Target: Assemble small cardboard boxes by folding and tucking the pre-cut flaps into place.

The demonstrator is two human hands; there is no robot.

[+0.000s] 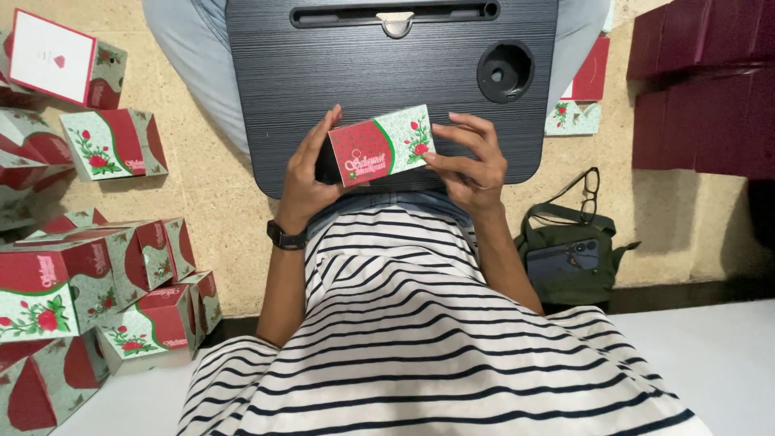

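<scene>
I hold a small cardboard box [381, 145], red and pale green with a rose print, in both hands just above the near edge of a black lap desk [387, 64]. My left hand [307, 173], with a dark watch on its wrist, grips the box's left end. On the right end rest the fingertips of my right hand [472, 157], thumb underneath. The box is closed and tilted slightly up to the right. A black and white striped shirt fills the lower part of the view.
Several assembled boxes of the same print [113, 274] are piled on the floor at the left. Dark red flat stacks [702, 89] lie at the right. A green bag [569, 258] holds a phone, with glasses beside it. The desk has a round cup hole [504, 71].
</scene>
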